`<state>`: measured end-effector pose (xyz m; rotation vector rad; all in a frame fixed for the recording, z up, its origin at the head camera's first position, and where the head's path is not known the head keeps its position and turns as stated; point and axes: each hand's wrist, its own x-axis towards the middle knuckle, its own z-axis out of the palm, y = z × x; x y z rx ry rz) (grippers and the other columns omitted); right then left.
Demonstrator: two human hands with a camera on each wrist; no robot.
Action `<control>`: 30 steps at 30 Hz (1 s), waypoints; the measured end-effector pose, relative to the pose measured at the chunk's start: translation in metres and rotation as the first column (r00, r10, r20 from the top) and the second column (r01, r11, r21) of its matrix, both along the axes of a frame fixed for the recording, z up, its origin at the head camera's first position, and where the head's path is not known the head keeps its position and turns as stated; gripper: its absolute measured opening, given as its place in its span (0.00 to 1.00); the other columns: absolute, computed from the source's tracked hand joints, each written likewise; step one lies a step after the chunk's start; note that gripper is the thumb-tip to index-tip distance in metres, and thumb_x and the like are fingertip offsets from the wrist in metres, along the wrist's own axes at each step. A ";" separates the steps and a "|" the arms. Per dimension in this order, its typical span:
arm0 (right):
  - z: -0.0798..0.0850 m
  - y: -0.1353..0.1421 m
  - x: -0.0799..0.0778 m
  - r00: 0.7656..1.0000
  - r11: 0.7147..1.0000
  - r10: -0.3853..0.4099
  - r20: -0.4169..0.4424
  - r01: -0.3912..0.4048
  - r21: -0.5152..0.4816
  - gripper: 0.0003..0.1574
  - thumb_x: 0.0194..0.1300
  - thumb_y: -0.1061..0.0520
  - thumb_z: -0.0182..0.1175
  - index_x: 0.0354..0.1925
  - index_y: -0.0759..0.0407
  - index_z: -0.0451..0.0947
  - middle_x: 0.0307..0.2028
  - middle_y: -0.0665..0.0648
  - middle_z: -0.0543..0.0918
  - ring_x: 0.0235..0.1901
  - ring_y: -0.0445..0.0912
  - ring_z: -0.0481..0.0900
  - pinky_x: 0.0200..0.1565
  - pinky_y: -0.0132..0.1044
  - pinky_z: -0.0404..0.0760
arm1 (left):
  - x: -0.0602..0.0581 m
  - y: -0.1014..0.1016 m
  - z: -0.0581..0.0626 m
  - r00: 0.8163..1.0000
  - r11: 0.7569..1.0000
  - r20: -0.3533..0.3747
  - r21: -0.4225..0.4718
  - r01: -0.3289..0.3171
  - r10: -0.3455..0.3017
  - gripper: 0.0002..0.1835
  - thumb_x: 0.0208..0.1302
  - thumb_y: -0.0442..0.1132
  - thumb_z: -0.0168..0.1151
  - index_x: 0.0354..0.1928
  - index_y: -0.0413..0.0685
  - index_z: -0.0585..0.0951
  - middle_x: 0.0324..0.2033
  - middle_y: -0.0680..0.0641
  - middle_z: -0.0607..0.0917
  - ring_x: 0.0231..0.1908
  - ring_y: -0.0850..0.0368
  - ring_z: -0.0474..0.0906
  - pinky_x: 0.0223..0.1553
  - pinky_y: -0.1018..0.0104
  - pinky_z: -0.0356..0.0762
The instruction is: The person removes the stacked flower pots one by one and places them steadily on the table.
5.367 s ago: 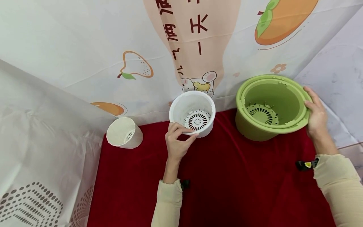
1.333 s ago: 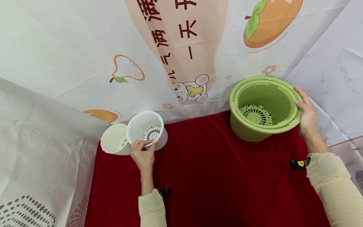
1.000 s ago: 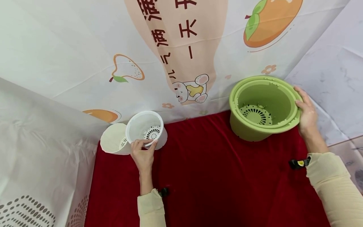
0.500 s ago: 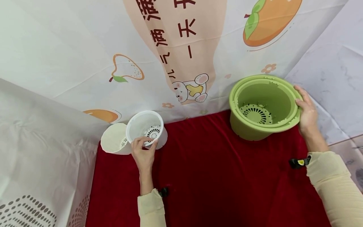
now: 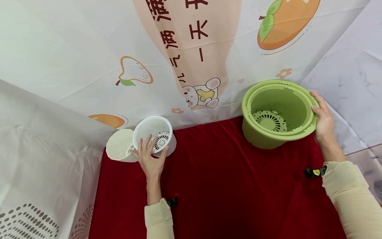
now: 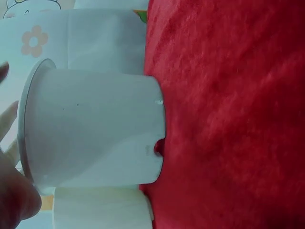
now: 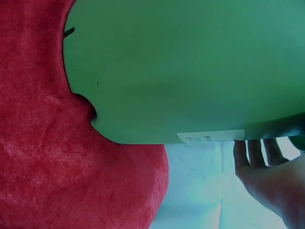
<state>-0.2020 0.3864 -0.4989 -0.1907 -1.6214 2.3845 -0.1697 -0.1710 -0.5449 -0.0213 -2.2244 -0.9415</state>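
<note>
White pot, just ahead of the spread left hand, contact unclear, should handle light, stiff and slick, best pinched at the rim, while the right hand grips the green pot.

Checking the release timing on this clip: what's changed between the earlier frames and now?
The white pot slid left along the backdrop to sit beside the cream pot. The left hand, which pinched its rim, has let go, fingers now spread. Unchanged: cream pot, green pot, and right hand at the green rim.
</note>
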 end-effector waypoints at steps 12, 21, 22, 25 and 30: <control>-0.001 0.001 -0.001 1.000 1.000 0.000 0.017 0.000 0.006 0.31 0.78 0.64 0.38 0.73 0.50 0.64 0.75 0.52 0.58 0.19 0.41 0.82 0.19 0.28 0.78 | 0.001 0.000 0.008 0.996 0.994 0.064 -0.095 0.061 -0.055 0.37 0.49 0.45 0.75 0.66 0.52 0.77 0.66 0.45 0.74 0.72 0.30 0.51 0.67 0.31 0.24; 0.000 -0.002 -0.001 1.000 1.000 -0.004 -0.019 0.003 -0.030 0.31 0.77 0.65 0.37 0.74 0.53 0.63 0.76 0.53 0.56 0.32 0.40 0.85 0.28 0.28 0.81 | -0.008 0.010 0.019 0.991 0.991 0.001 -0.024 0.130 -0.130 0.36 0.54 0.49 0.73 0.65 0.44 0.77 0.64 0.44 0.77 0.73 0.38 0.55 0.70 0.35 0.29; 0.000 -0.002 -0.001 1.000 1.000 -0.006 -0.018 0.005 -0.023 0.31 0.77 0.65 0.37 0.74 0.53 0.63 0.76 0.52 0.56 0.33 0.40 0.85 0.29 0.27 0.81 | -0.009 0.012 0.020 0.989 0.989 -0.010 -0.004 0.150 -0.150 0.35 0.53 0.45 0.74 0.64 0.43 0.78 0.64 0.42 0.77 0.73 0.38 0.56 0.71 0.36 0.32; 0.000 -0.001 -0.001 1.000 1.000 -0.011 -0.005 0.011 -0.009 0.31 0.77 0.65 0.38 0.73 0.52 0.64 0.76 0.51 0.57 0.32 0.39 0.85 0.27 0.27 0.80 | -0.008 0.021 0.025 0.969 0.968 -0.058 0.071 0.243 -0.239 0.33 0.50 0.31 0.75 0.62 0.36 0.78 0.62 0.35 0.77 0.71 0.35 0.58 0.71 0.37 0.43; -0.001 -0.001 -0.001 1.000 1.000 -0.007 0.004 0.007 -0.008 0.31 0.77 0.64 0.38 0.73 0.51 0.65 0.76 0.51 0.58 0.26 0.40 0.84 0.23 0.27 0.79 | -0.001 0.041 0.045 0.933 0.928 -0.114 0.115 0.354 -0.341 0.31 0.46 0.20 0.71 0.57 0.26 0.78 0.57 0.27 0.77 0.66 0.30 0.64 0.66 0.37 0.58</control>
